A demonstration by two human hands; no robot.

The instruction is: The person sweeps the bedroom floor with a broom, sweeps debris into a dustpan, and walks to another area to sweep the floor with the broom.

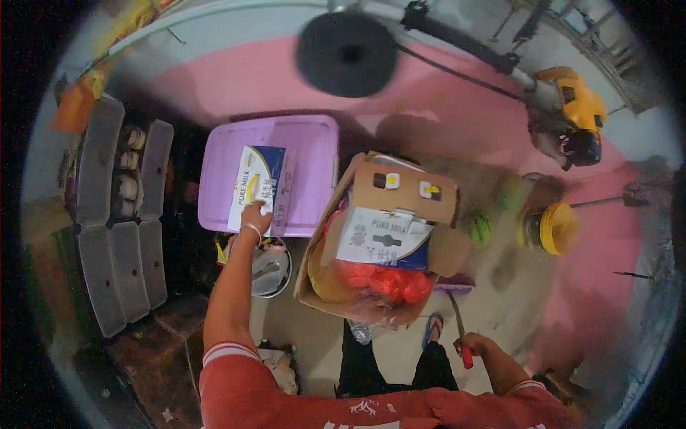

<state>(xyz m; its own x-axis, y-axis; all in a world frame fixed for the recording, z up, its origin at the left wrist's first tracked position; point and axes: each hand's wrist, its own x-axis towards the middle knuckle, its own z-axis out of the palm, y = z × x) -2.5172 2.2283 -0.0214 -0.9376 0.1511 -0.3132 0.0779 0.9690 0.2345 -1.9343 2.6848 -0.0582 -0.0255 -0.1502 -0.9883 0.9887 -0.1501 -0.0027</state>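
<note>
Gripping one red-handled tool [468,357] are right fingers [466,341]; left fingers [253,210], closure unclear, touch one of two cartons [261,181].

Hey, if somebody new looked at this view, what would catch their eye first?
Probably the big purple lid left of centre, where the left hand is at a white-and-blue box. Next, the open cardboard box in the middle, with red plastic inside. Then, lower right, the red-handled tool in the right hand.
</note>
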